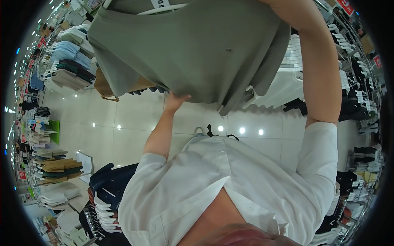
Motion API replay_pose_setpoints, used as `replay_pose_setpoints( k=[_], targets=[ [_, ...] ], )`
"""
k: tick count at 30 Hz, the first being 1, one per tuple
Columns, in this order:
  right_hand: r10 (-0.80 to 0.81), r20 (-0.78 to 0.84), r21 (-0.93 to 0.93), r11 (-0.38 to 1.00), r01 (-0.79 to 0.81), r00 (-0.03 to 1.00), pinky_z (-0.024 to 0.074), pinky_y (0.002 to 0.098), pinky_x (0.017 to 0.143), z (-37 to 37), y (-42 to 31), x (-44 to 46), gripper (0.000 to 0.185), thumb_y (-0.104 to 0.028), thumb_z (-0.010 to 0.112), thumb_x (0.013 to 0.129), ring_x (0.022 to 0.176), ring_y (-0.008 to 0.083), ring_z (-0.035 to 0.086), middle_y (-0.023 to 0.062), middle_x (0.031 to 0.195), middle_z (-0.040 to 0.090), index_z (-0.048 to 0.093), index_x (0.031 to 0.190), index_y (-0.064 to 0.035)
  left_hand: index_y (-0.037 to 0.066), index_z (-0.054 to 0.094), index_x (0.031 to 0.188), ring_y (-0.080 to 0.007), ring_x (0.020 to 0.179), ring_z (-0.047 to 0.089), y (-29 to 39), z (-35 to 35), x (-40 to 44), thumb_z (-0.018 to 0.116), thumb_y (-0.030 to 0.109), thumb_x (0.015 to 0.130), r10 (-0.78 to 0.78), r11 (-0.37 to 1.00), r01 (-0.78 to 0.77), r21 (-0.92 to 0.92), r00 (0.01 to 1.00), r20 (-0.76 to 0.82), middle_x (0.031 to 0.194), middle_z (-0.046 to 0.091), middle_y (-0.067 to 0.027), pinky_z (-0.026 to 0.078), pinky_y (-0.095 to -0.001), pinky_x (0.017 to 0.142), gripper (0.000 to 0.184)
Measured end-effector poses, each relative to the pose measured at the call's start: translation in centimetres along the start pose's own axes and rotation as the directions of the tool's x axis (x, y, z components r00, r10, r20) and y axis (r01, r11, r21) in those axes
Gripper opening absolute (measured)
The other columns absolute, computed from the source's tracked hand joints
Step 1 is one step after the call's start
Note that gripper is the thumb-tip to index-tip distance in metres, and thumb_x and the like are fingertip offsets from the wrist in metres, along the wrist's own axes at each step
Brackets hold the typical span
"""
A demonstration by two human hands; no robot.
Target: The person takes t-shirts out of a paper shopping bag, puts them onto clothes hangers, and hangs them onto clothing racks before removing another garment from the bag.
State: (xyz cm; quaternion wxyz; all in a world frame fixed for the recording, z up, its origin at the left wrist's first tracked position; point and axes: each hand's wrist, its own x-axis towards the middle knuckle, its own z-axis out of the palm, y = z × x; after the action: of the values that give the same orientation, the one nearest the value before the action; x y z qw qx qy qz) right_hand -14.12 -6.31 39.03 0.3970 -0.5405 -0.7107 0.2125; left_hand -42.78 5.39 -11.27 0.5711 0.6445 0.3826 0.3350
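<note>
A grey-green top point(184, 53) with a small dark logo hangs spread out before me on a white hanger point(162, 9). A white tag point(160, 3) shows at its neckline. At the lower hem, my left hand point(177, 101) is closed on the fabric, its thumb in front and the other fingers largely hidden behind the cloth. My right arm reaches up along the top's right side. Only the edge of my right hand point(274, 4) shows at the upper frame border; its fingers are out of sight.
White garments point(283, 88) on hangers hang behind the top at right. Racks with light blue shirts point(67, 53) and folded brown clothes point(57, 165) line the left. Dark clothes point(108, 180) hang close by my left elbow. Pale glossy tiles point(135, 110) cover the floor.
</note>
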Motion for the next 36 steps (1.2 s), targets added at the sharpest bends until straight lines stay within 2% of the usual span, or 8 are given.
replay_pose_setpoints(
  k=[4, 6, 12, 16, 23, 26, 33, 36],
  targets=[
    [0.055, -0.009, -0.041, 0.998, -0.055, 0.998, 0.052, 0.0256, 0.073, 1.3, -1.8, 0.1, 0.028, -0.012, 0.073, 0.097, 0.082, 0.0078, 0.065, 0.0035, 0.096, 0.075, 0.072, 0.119, 0.0054, 0.005, 0.041, 0.153, -0.0338, 0.14, 0.049, -0.5, 6.3, -1.9, 0.098, 0.026, 0.07, 0.147, 0.988, -0.126, -0.092, 0.948, 0.281, 0.153, 0.05, -0.015, 0.044, -0.0467, 0.112, 0.103],
    [0.061, 0.011, 0.045, 0.997, -0.061, 0.998, 0.0519, 0.0259, 0.074, 2.5, -1.1, 0.8, 0.029, -0.011, 0.072, 0.098, 0.082, 0.0082, 0.065, 0.0042, 0.097, 0.075, 0.072, 0.121, 0.0056, 0.005, 0.058, 0.141, -0.0383, 0.14, 0.049, 0.8, 10.4, -3.4, 0.097, 0.039, 0.067, 0.312, 0.817, -0.376, 0.438, 0.926, 0.212, 0.148, 0.057, -0.0159, 0.039, -0.051, 0.115, 0.091],
    [0.049, 0.108, 0.103, 0.993, -0.06, 0.993, 0.0514, 0.0263, 0.076, 4.4, -2.0, 0.3, 0.028, -0.01, 0.07, 0.098, 0.086, 0.0088, 0.065, 0.0059, 0.1, 0.075, 0.07, 0.121, 0.0065, 0.011, 0.052, 0.15, -0.0391, 0.15, 0.027, 6.1, 16.5, -3.0, 0.091, 0.05, 0.065, 0.284, 0.75, -0.268, 0.604, 0.956, 0.071, 0.156, 0.047, -0.0149, 0.016, -0.057, 0.124, 0.102],
    [0.16, 0.062, 0.058, 0.985, -0.163, 0.985, 0.0507, 0.0251, 0.077, 4.5, -4.3, -0.9, 0.026, -0.01, 0.07, 0.099, 0.087, 0.0086, 0.064, 0.0052, 0.1, 0.074, 0.069, 0.12, 0.0061, 0.006, 0.072, 0.124, -0.0439, 0.125, 0.056, 3.2, 15.2, 0.0, 0.076, 0.031, 0.084, 0.251, 0.859, -0.165, 0.485, 0.961, -0.119, 0.132, 0.068, -0.0187, 0.042, -0.0512, 0.108, 0.047],
    [0.098, -0.056, 0.106, 0.99, -0.092, 0.994, 0.0502, 0.0229, 0.078, 1.8, -0.4, -2.0, 0.026, -0.009, 0.071, 0.098, 0.086, 0.0073, 0.063, 0.0037, 0.098, 0.072, 0.068, 0.118, 0.0062, 0.011, 0.073, 0.117, -0.045, 0.102, 0.066, -2.1, 9.8, -0.7, 0.074, 0.023, 0.082, 0.491, 0.563, -0.187, 0.805, 0.859, -0.144, 0.105, 0.073, -0.0196, 0.054, -0.0519, 0.088, 0.037],
    [0.085, -0.06, 0.153, 0.985, -0.075, 0.995, 0.0506, 0.0227, 0.079, 1.1, 0.3, -2.3, 0.026, -0.009, 0.072, 0.097, 0.086, 0.0072, 0.063, 0.0033, 0.098, 0.072, 0.068, 0.118, 0.0064, 0.012, 0.07, 0.124, -0.0458, 0.108, 0.065, -1.8, 8.1, -1.8, 0.074, 0.02, 0.082, 0.05, 0.691, 0.091, 0.717, 0.984, -0.173, 0.116, 0.071, -0.02, 0.054, -0.0514, 0.09, 0.042],
    [0.126, -0.001, 0.135, 0.983, -0.125, 0.992, 0.0506, 0.0236, 0.077, 1.5, -0.8, -2.4, 0.025, -0.01, 0.073, 0.098, 0.087, 0.0078, 0.063, 0.0045, 0.099, 0.073, 0.069, 0.116, 0.0062, 0.0, 0.068, 0.122, -0.0386, 0.104, 0.072, -2.4, 10.4, -1.9, 0.076, 0.016, 0.079, 0.215, 0.898, -0.185, 0.399, 0.976, -0.032, 0.11, 0.075, -0.0204, 0.055, -0.0445, 0.091, 0.046],
    [0.183, 0.021, 0.137, 0.973, -0.184, 0.983, 0.0502, 0.0246, 0.075, 2.5, -1.8, -2.0, 0.025, -0.01, 0.072, 0.098, 0.086, 0.0084, 0.063, 0.0055, 0.099, 0.074, 0.068, 0.117, 0.0062, 0.001, 0.07, 0.118, -0.0311, 0.105, 0.072, 3.8, 11.6, -2.4, 0.077, 0.016, 0.08, -0.161, 0.943, 0.067, 0.326, 0.949, 0.271, 0.108, 0.075, -0.0186, 0.055, -0.0413, 0.091, 0.042]
  ],
)
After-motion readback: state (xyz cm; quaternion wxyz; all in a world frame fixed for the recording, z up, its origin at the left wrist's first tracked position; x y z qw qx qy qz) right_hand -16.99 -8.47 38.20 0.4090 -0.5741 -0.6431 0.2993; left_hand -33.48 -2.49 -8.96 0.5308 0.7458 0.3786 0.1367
